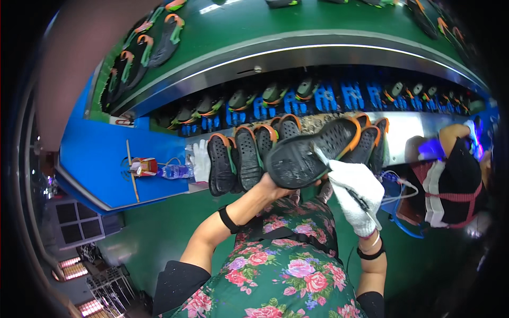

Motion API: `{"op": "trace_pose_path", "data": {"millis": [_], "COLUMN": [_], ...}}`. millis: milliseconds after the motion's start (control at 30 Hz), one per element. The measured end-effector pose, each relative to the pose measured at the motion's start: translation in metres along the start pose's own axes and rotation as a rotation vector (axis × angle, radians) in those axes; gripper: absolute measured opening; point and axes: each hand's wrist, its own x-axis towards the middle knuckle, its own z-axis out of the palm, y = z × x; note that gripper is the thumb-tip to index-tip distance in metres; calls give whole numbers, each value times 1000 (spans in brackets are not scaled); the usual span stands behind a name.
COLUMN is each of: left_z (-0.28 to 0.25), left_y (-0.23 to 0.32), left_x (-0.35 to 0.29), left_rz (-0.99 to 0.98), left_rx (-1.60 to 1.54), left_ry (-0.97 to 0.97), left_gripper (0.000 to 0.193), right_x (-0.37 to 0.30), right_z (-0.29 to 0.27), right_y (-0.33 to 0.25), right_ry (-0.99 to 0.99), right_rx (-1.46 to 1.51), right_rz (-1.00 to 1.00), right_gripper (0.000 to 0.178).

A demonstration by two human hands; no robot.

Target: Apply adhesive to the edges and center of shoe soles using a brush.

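A black clog (297,158) with an orange heel strap is raised in front of me, its sole turned partly up toward my view. My bare left hand (269,188) grips it from below at the near edge, with most fingers hidden behind it. A white glove covers my right hand (358,192), which is closed around a thin brush-like tool (322,157). Its pale tip meets the clog's surface, and a dark handle shows across the glove. More black clogs (247,159) with orange straps lean in a row to the left, and others (362,144) stand just behind on the right.
Beyond the ledge runs a line of clogs on blue holders (325,99); above it is a green belt (275,24) carrying more clogs. On the left blue table (106,175) lie a white glove (201,160), a bottle (175,171) and a red box (145,167). A co-worker (456,175) is at right.
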Motion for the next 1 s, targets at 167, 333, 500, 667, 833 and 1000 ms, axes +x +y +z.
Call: {"op": "trace_pose_path", "data": {"millis": [167, 333, 500, 667, 833, 1000], "left_z": [30, 19, 18, 16, 10, -5], "left_y": [3, -11, -26, -34, -35, -23], "left_x": [-10, -4, 5, -6, -9, -16], "left_rz": [-34, 52, 55, 36, 57, 65], "left_rx": [-368, -180, -220, 86, 208, -242], "left_ry": [-179, -109, -114, 106, 236, -121], "left_gripper": [74, 67, 92, 84, 79, 90], "right_x": [3, 15, 29, 33, 20, 16], "right_z": [6, 1, -2, 4, 20, 24], "right_y": [-11, -19, -20, -15, -18, 1], "right_ry": [104, 103, 59, 25, -38, 97], "right_rx": [-28, -16, -152, -294, -182, -14], "right_rz": [-28, -22, -214, -278, -183, -156], "right_gripper": [19, 19, 27, 29, 31, 32]}}
